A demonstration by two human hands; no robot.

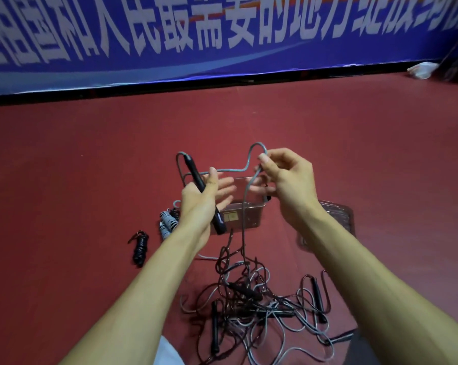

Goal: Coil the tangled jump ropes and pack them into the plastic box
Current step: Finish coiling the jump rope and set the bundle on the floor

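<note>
L hand (199, 200) thumb clamps black handle (193, 172) vs palm, fingers (223, 187) spread. R hand (288, 180) fingertips pinch grey rope (231, 170) above plastic box (254, 213).

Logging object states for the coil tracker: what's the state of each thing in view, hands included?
Grey jump rope cord: lifted, trailing down towards the pile.
Black handle: held tilted.
Left hand: thumb holds the black handle.
Right hand: pinches the cord.
Clear plastic box: open, upright.
Clear lid: off, on the floor.
Black coiled rope: coiled, on the floor.
Grey coiled rope: coiled, on the floor.
Rope pile: tangled.
</note>
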